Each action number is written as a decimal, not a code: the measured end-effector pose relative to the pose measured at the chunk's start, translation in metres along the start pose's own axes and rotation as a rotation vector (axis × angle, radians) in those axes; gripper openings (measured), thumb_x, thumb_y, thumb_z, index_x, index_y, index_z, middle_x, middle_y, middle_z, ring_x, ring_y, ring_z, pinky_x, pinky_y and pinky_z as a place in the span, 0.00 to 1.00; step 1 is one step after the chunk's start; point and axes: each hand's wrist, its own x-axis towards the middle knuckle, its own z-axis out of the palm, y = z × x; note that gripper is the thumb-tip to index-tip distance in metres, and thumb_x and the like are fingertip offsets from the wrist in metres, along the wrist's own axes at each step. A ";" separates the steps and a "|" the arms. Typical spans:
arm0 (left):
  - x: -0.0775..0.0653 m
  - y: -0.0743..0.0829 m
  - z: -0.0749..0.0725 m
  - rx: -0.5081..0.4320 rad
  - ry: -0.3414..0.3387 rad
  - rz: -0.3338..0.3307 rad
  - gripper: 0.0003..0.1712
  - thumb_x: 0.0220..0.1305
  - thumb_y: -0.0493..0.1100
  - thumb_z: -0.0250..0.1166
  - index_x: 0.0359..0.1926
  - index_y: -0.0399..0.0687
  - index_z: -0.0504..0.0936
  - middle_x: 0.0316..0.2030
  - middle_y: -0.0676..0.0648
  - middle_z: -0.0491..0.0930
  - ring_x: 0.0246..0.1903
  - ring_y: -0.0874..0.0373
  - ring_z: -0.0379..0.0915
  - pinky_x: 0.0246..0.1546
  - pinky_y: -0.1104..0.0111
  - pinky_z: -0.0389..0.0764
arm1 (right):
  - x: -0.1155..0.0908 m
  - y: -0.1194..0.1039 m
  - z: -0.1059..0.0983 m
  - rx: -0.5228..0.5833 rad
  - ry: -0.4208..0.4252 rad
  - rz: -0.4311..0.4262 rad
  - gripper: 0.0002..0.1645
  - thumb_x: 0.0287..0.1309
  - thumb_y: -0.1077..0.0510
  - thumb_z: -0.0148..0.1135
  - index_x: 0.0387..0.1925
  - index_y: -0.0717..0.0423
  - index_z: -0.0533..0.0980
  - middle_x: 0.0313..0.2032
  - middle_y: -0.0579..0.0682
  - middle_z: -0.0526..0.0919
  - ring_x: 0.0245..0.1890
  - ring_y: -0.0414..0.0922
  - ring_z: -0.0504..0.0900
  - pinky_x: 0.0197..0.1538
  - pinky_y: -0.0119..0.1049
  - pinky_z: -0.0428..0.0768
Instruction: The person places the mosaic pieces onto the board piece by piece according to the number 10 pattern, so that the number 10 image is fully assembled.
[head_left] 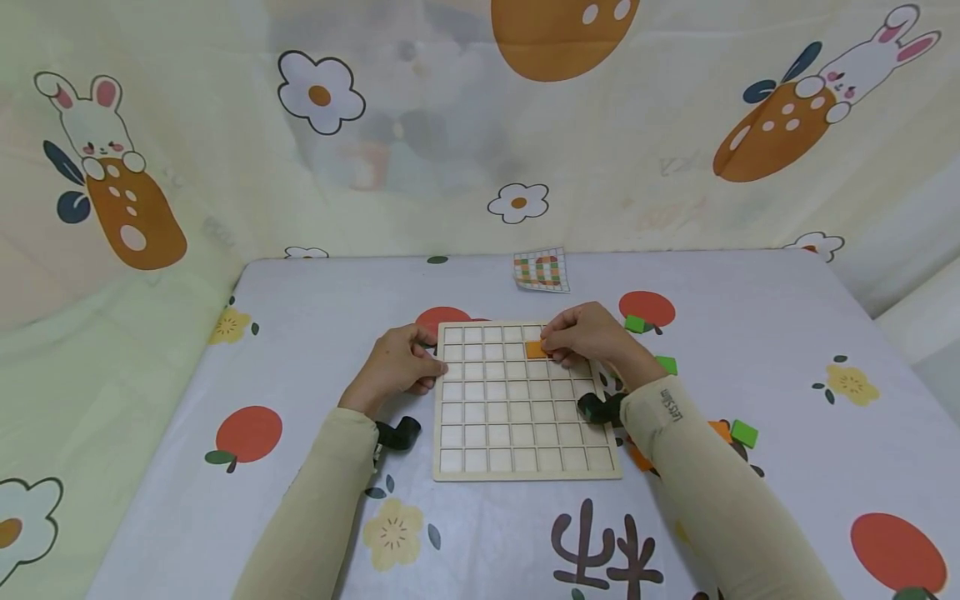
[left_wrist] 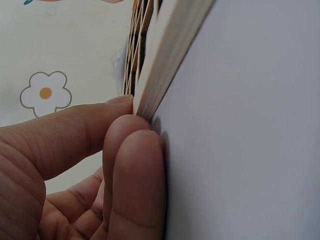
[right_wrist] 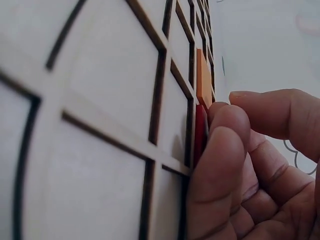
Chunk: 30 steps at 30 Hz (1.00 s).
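A wooden grid board (head_left: 525,471) lies on the table with small square cells. At its left edge my left hand (head_left: 397,362) grips the frame; in the left wrist view, fingertips (left_wrist: 137,145) bunch against the board's side (left_wrist: 167,60). An orange tile (head_left: 536,350) sits in a cell of the upper right part. Just right of it, my right hand (head_left: 592,337) holds a red tile (right_wrist: 200,131) at the neighbouring cell. The right wrist view shows this tile partly hidden behind curled fingers, next to the orange tile (right_wrist: 203,80).
Green tiles (head_left: 666,365) and orange tiles (head_left: 720,430) lie scattered right of the board, some partly behind the right forearm. Beyond the board lies a small paper card (head_left: 542,270) with a coloured checked pattern. A printed curtain (head_left: 420,167) hangs behind the table.
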 end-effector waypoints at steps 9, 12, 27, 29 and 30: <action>0.000 0.001 0.000 -0.004 -0.003 0.002 0.25 0.61 0.34 0.76 0.57 0.39 0.76 0.35 0.43 0.78 0.24 0.56 0.79 0.27 0.70 0.86 | -0.010 0.002 -0.025 0.084 0.048 -0.043 0.19 0.72 0.58 0.64 0.54 0.71 0.79 0.36 0.53 0.87 0.30 0.43 0.82 0.37 0.32 0.86; -0.001 0.001 0.000 -0.005 -0.002 0.005 0.25 0.61 0.34 0.76 0.57 0.39 0.76 0.35 0.43 0.78 0.24 0.56 0.79 0.28 0.70 0.86 | -0.014 0.004 -0.043 0.040 0.109 -0.026 0.20 0.73 0.56 0.63 0.55 0.70 0.79 0.36 0.53 0.86 0.31 0.43 0.82 0.38 0.32 0.86; 0.001 0.000 0.000 -0.011 -0.007 0.000 0.26 0.60 0.33 0.76 0.57 0.38 0.76 0.35 0.42 0.79 0.23 0.56 0.79 0.27 0.70 0.86 | -0.022 0.027 -0.069 -0.250 0.171 0.078 0.20 0.64 0.52 0.73 0.46 0.66 0.84 0.34 0.52 0.85 0.31 0.46 0.80 0.36 0.34 0.84; 0.001 0.000 0.000 -0.014 -0.008 0.000 0.26 0.60 0.32 0.76 0.57 0.37 0.76 0.35 0.43 0.79 0.23 0.56 0.79 0.27 0.70 0.86 | -0.022 0.028 -0.068 -0.266 0.187 0.092 0.20 0.63 0.51 0.74 0.44 0.65 0.85 0.32 0.51 0.85 0.31 0.46 0.81 0.35 0.34 0.84; 0.001 0.000 0.000 -0.014 -0.009 0.000 0.26 0.60 0.32 0.76 0.57 0.37 0.76 0.35 0.43 0.79 0.23 0.56 0.79 0.27 0.70 0.86 | -0.022 0.028 -0.067 -0.275 0.194 0.095 0.19 0.63 0.51 0.74 0.43 0.65 0.85 0.31 0.51 0.85 0.30 0.46 0.81 0.35 0.34 0.84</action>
